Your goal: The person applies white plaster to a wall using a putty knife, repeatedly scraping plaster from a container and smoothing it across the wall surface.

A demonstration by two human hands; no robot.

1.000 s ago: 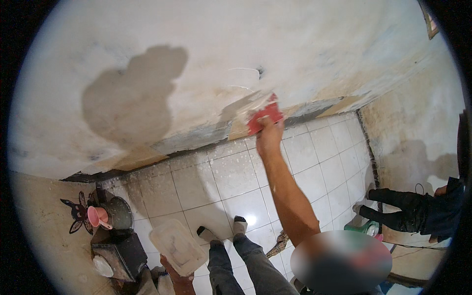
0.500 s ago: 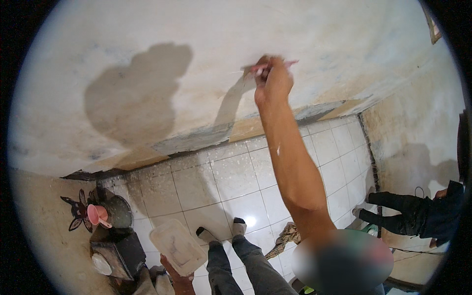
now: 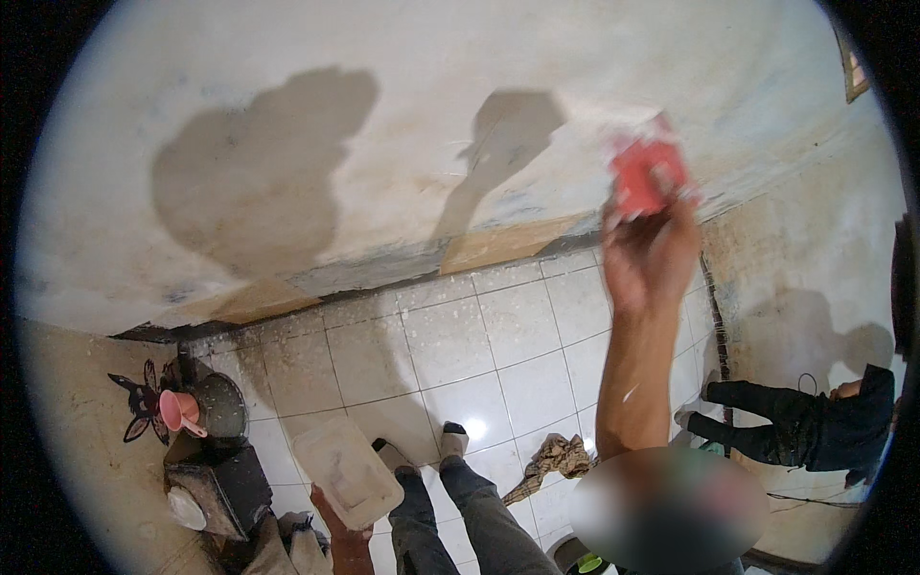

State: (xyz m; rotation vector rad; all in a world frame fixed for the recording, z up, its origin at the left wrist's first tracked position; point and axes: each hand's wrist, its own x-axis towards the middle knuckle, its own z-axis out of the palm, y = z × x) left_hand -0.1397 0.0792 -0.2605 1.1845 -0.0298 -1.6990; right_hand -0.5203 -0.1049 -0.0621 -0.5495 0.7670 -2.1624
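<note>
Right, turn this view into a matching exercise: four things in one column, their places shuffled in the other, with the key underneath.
Things
1. Red spreader
2. Whitish plastic tub
3. Pink dipper
4. Checked cloth

Places
A. On the floor tiles, to the right of the person's feet
B. In the left hand
C. Off to the left, by the dark round basin
D. In the grip of the right hand

Right pairs: 1-D, 2-B, 3-C, 4-A
</note>
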